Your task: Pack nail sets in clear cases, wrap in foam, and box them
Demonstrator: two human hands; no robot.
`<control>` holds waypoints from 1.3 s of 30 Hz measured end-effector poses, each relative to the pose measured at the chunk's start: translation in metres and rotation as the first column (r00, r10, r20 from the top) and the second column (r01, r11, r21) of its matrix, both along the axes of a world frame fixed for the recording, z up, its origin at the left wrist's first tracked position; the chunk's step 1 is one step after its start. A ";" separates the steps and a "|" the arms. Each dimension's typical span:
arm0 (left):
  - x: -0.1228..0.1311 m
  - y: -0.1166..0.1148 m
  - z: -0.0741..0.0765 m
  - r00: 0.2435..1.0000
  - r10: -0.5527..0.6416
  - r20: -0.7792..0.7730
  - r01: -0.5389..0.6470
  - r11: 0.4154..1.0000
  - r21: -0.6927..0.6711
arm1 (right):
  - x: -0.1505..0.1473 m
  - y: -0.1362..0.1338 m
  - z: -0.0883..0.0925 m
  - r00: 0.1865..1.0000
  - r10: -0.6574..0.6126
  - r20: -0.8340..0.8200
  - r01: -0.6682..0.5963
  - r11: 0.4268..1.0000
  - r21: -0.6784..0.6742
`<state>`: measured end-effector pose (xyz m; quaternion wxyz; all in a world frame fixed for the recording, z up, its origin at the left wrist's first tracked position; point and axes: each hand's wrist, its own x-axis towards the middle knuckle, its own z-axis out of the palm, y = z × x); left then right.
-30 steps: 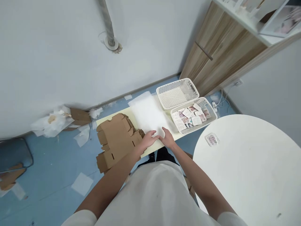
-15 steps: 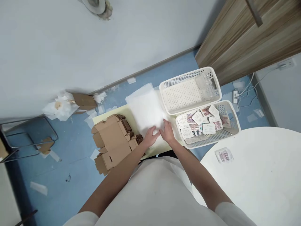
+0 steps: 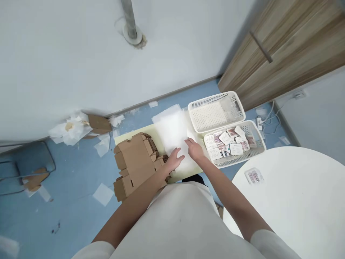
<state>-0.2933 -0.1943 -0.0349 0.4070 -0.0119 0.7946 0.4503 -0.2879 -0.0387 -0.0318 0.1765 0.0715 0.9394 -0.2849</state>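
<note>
A stack of thin white sheets (image 3: 172, 129) lies on a pale yellow board between flattened cardboard boxes and two baskets. My left hand (image 3: 174, 160) rests over the lower part of the sheets, fingers apart, holding nothing. My right hand (image 3: 194, 149) is at the right edge of the stack, thumb and fingers pinched on a white sheet. To the left are the brown flattened boxes (image 3: 134, 158), piled up, with my left forearm across their lower side. On the right stands a white basket (image 3: 194, 120) beside another basket (image 3: 257, 144) with carded packs.
A round white table (image 3: 291, 187) stands at the lower right with a small clear pack (image 3: 253, 176) on it. Crumpled white paper and an open carton (image 3: 98, 124) lie by the wall. A metal-framed chair is at the far left.
The camera view has shifted. My hands have moved slightly apart, and my right hand has closed on a sheet's edge at the right.
</note>
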 end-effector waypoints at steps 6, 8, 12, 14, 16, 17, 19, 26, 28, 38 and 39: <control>0.017 -0.023 0.022 0.986 -0.009 -0.167 0.026 0.995 0.100 | 0.042 -0.015 0.074 0.973 -0.090 -0.214 0.103 0.993 0.050; 0.027 -0.029 0.026 0.981 -0.024 -0.195 0.051 0.989 0.136 | 0.070 -0.017 0.092 0.934 -0.197 -0.298 0.215 0.976 0.026; 0.051 -0.030 0.028 0.982 -0.059 -0.181 0.094 0.978 0.188 | 0.133 -0.018 0.113 0.817 -0.442 -0.370 0.451 0.890 -0.067; 0.064 -0.024 0.030 0.988 -0.101 -0.120 0.127 0.965 0.229 | 0.163 -0.019 0.119 0.740 -0.551 -0.386 0.552 0.825 -0.120; 0.075 -0.013 0.033 0.986 -0.153 -0.071 0.167 0.944 0.284 | 0.191 -0.022 0.122 0.651 -0.646 -0.399 0.642 0.749 -0.164; 0.081 -0.007 0.035 0.982 -0.179 -0.064 0.190 0.930 0.315 | 0.205 -0.023 0.123 0.603 -0.689 -0.402 0.685 0.705 -0.181; 0.093 0.008 0.039 0.971 -0.224 -0.086 0.240 0.893 0.382 | 0.232 -0.024 0.123 0.493 -0.772 -0.401 0.768 0.603 -0.216; 0.150 0.077 0.042 0.823 -0.480 -0.302 0.567 0.720 0.400 | 0.342 -0.026 0.107 0.084 -0.936 -0.341 0.936 0.191 -0.295; 0.172 0.096 0.041 0.743 -0.565 -0.358 0.667 0.672 0.323 | 0.375 -0.028 0.099 0.007 -0.945 -0.328 0.954 0.104 -0.281; 0.262 0.171 0.034 0.453 -0.812 -0.369 0.871 0.492 -0.013 | 0.489 -0.007 0.037 -0.083 -0.976 -0.200 0.985 -0.049 -0.166; 0.267 0.176 0.031 0.446 -0.818 -0.363 0.871 0.491 -0.035 | 0.494 -0.003 0.030 -0.064 -0.980 -0.186 0.989 -0.037 -0.145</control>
